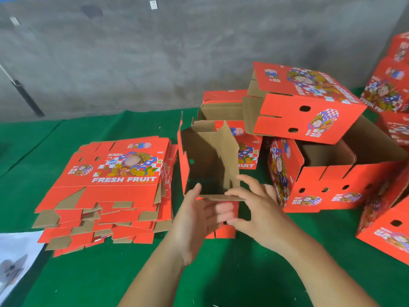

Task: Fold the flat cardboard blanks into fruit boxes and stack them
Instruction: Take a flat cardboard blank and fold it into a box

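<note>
A half-folded box [209,160] stands open on the green counter [110,273], in the middle, right by the person. The left hand [194,220] holds its near wall, thumb inside, fingers curled outside. The right hand [252,207] pinches the same edge. A pile of flat blanks [110,187] lies to the left. Finished boxes [309,103] sit stacked on the right.

The stack of flat red-printed cardboard blanks [108,189] shows a smooth coated outer face and raw matt brown edges. The green felt-like table cloth [221,273] looks fuzzy and matt. The far grey concrete wall [132,63] looks rough.
</note>
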Demonstrator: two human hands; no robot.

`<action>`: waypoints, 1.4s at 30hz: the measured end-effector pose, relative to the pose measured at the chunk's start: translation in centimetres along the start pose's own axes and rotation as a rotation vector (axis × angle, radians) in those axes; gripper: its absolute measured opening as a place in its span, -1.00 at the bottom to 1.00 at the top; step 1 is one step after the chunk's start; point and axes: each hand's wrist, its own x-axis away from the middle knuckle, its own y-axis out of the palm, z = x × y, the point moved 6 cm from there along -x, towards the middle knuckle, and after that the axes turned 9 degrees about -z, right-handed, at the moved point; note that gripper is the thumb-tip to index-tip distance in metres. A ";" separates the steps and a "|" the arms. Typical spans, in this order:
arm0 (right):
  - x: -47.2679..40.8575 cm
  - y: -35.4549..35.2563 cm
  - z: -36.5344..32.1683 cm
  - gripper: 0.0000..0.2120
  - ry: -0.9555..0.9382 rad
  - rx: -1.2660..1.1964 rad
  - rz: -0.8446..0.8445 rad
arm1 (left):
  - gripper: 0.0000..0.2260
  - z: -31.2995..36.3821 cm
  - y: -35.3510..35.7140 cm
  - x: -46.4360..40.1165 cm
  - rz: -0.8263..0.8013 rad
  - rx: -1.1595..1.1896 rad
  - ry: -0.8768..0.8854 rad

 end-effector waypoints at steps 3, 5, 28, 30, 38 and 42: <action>-0.2 -0.4 1.9 -0.71 0.188 -0.039 0.108 | -0.47 1.1 -4.6 1.3 0.171 -0.053 0.205; -0.5 -0.1 2.3 -0.73 0.253 -0.171 0.051 | -0.56 1.8 -7.5 2.0 0.279 -0.119 0.316; 1.3 -6.0 11.6 -0.56 0.080 -0.606 0.079 | -0.38 3.5 -11.6 -3.4 0.278 -0.196 0.336; 1.2 -6.2 13.1 -0.53 0.177 -0.733 0.147 | -0.48 3.9 -11.1 -3.9 0.229 -0.251 0.355; -0.6 -4.3 11.2 -0.65 0.302 -1.021 0.101 | -0.46 5.9 -11.6 -4.2 0.236 -0.370 0.157; -1.0 -4.0 10.5 -0.69 0.335 -1.158 0.015 | -0.23 7.0 -11.0 -3.1 0.245 -0.420 0.091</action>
